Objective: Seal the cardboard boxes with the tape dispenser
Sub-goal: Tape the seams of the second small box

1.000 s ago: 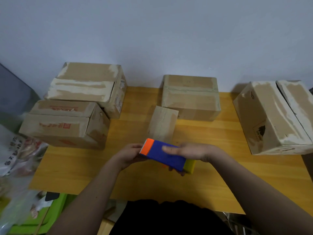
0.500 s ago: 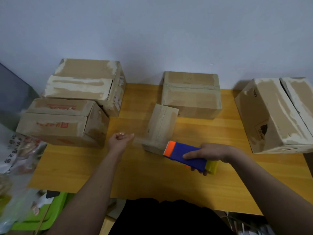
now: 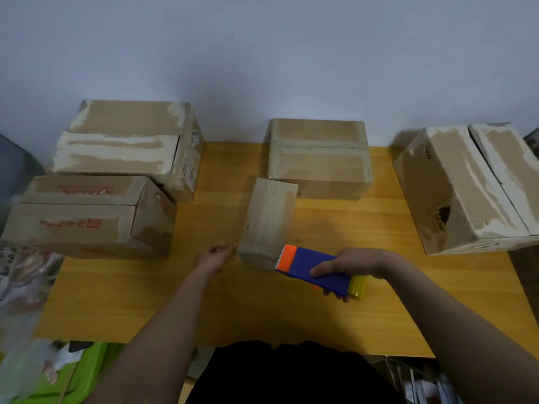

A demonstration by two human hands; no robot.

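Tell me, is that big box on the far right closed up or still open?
Shut but apparently unsealed: the far-right box has its top flaps folded down, with a dark gap running between them and no tape visible across it.

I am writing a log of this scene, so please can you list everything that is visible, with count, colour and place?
small cardboard box: 1, brown, table centre, between the hands
medium cardboard box: 1, brown, behind the small one, by the wall
large cardboard boxes: 2, brown, stacked at left, one behind, one in front with red print
tilted cardboard box: 1, brown, right edge of table
tape dispenser: 1, blue with orange and yellow ends, in the right hand
table: 1, yellow wood
green tray: 1, lower left, below the table
plastic bags: number unclear, pale, far left
left hand: 1, beside the small box
right hand: 1, fingers around the dispenser
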